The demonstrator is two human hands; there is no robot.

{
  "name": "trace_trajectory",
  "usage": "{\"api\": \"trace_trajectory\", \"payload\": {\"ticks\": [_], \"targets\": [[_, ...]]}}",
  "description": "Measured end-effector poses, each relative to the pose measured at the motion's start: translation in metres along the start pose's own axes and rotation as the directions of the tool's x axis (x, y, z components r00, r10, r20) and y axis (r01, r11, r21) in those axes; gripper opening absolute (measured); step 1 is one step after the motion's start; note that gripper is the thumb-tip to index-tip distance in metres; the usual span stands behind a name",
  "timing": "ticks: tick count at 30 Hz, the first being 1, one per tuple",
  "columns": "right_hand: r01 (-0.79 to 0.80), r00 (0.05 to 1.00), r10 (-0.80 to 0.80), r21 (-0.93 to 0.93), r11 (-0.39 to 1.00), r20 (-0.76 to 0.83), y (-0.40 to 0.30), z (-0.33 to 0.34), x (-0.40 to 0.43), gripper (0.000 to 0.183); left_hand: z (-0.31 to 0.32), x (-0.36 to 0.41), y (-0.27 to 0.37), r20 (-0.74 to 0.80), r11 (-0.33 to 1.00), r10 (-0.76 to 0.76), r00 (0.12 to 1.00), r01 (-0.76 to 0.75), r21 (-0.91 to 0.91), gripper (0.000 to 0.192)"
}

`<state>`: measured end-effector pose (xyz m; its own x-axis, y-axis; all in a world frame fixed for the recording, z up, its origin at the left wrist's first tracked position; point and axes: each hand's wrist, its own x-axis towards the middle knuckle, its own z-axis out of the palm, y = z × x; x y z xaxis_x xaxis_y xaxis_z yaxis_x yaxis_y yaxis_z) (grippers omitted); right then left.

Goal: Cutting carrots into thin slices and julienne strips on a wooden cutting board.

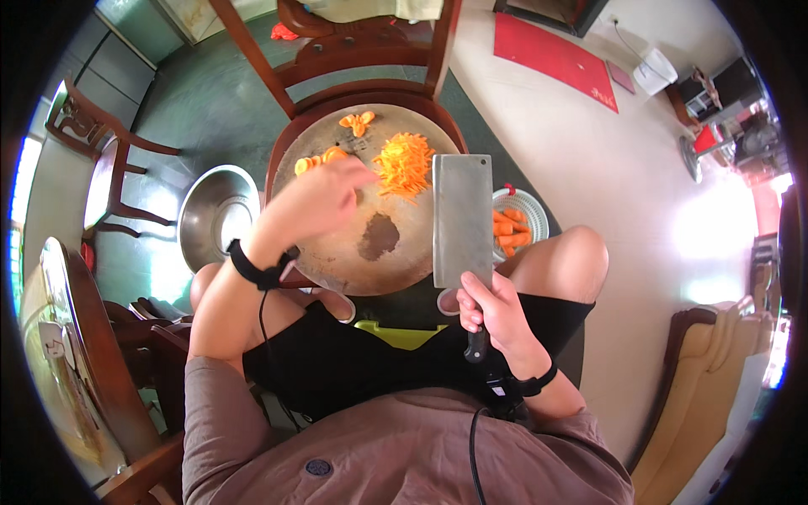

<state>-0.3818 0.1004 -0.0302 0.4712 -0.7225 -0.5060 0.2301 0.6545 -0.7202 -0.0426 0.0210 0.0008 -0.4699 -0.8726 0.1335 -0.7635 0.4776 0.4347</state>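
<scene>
A round chopping board [328,262] rests on a wooden chair in front of me. My right hand [492,309] grips the black handle of a cleaver [463,221], whose broad blade is raised by the board's right edge. Blurred, my left hand [322,196] is over the left half of the board, beside carrot slices [309,164] that it partly hides; whether it holds anything cannot be told. A heap of carrot shreds [406,165] lies right of its fingertips. A few more carrot pieces [358,123] lie near the far edge. The board has a dark wet patch below the shreds.
A white plastic basket [538,218] with carrots [511,228] stands on the floor at the right, near my knee. Left of the board is a steel basin [189,221]. The chair's back [353,57] rises behind the board. Another wooden chair [117,164] stands farther left.
</scene>
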Motion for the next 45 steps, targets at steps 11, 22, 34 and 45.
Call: {"api": "trace_trajectory", "payload": {"ticks": [11,22,34,45], "targets": [[0.043,0.996,-0.071,-0.372,0.927,-0.062,0.001,0.024,0.003,0.032,-0.005,-0.017,-0.078,-0.232,0.981,-0.145,0.962,0.170,0.089,0.031],[-0.043,0.995,0.012,-0.318,0.947,-0.097,0.001,0.034,0.011,0.033,0.000,-0.001,-0.088,-0.127,0.987,-0.148,0.981,0.154,0.036,0.025],[-0.059,0.994,0.024,-0.346,0.936,-0.106,-0.003,0.035,0.010,0.032,-0.019,-0.019,-0.083,-0.004,0.910,-0.259,0.966,0.243,-0.336,0.016],[-0.068,0.994,0.034,-0.357,0.931,-0.102,0.000,0.036,0.010,0.035,0.009,-0.011,-0.083,-0.118,0.959,-0.280,0.953,0.271,-0.085,0.020]]}}
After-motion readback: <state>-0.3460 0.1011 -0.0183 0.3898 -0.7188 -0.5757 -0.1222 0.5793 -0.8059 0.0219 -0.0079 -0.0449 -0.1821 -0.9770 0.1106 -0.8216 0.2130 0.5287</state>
